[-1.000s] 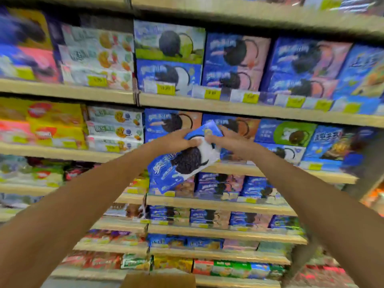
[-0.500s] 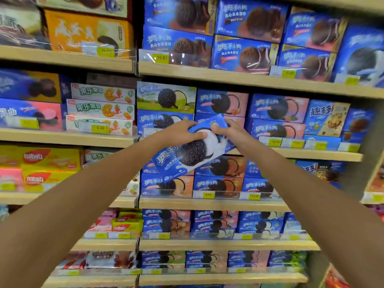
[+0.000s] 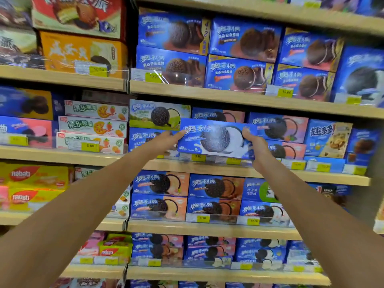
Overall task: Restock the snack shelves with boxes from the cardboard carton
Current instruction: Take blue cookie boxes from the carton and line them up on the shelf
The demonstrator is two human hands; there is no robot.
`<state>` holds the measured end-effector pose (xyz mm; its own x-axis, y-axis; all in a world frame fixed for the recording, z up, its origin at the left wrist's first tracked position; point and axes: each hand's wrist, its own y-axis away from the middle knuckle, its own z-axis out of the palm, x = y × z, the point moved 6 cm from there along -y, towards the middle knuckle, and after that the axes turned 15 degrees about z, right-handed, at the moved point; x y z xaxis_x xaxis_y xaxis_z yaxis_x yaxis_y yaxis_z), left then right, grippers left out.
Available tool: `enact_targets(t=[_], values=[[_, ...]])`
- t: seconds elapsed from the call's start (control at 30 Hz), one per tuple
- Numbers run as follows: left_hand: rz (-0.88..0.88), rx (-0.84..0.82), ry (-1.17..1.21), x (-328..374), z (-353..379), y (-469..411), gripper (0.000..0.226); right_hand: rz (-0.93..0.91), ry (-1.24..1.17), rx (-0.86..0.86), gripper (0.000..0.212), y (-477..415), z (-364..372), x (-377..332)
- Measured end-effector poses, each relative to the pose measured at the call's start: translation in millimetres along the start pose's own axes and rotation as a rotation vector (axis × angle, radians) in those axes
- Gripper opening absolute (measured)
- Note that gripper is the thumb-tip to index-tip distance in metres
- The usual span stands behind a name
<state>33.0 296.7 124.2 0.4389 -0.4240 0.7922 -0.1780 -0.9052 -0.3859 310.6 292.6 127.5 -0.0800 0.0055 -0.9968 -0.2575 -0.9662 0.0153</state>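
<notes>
A blue cookie box (image 3: 216,139) with a black-and-white sandwich cookie on its front is held level in front of the middle shelf (image 3: 207,166). My left hand (image 3: 166,140) grips its left end and my right hand (image 3: 256,145) grips its right end. The box is just above the shelf lip, in front of other blue cookie boxes (image 3: 276,129) stacked there. The cardboard carton is out of view.
Wooden shelves filled with snack boxes run above and below. Large blue boxes (image 3: 239,57) fill the upper shelf. White and green fruit-biscuit boxes (image 3: 93,125) and yellow wafer boxes (image 3: 35,186) stand at the left. Yellow price tags line the shelf edges.
Both hands have lifted the box and turned it from tilted to level, bringing it up to the middle shelf. The view has tilted upward, showing higher shelves.
</notes>
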Motion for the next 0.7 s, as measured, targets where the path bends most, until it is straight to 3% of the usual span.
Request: enact_targets(t=[0.07,0.13,0.23,0.3,0.37,0.47,0.53,0.7], values=[[0.013,0.002,0.050,9,15,-6,0.042,-0.026,0.003,0.019,0.061,-13,-5,-4],[0.029,0.010,-0.021,14,27,-13,0.031,-0.109,0.025,0.030,0.053,-23,-6,-13],[0.037,0.086,-0.081,19,38,-21,0.046,-0.259,0.198,0.103,0.020,-34,-7,-25],[0.064,0.153,-0.049,22,42,-26,0.059,-0.361,0.323,0.210,0.038,-40,-10,-26],[0.095,0.204,-0.036,26,48,-31,0.052,-0.439,0.383,0.256,0.044,-43,-11,-26],[0.144,0.273,-0.049,25,48,-48,0.041,-0.454,0.367,0.256,0.034,-44,-13,-24],[0.142,0.325,-0.079,18,47,-58,0.039,-0.457,0.343,0.226,0.012,-46,-13,-21],[0.040,0.311,-0.150,-11,55,-75,0.043,-0.403,0.396,0.259,0.056,-60,-11,-7]])
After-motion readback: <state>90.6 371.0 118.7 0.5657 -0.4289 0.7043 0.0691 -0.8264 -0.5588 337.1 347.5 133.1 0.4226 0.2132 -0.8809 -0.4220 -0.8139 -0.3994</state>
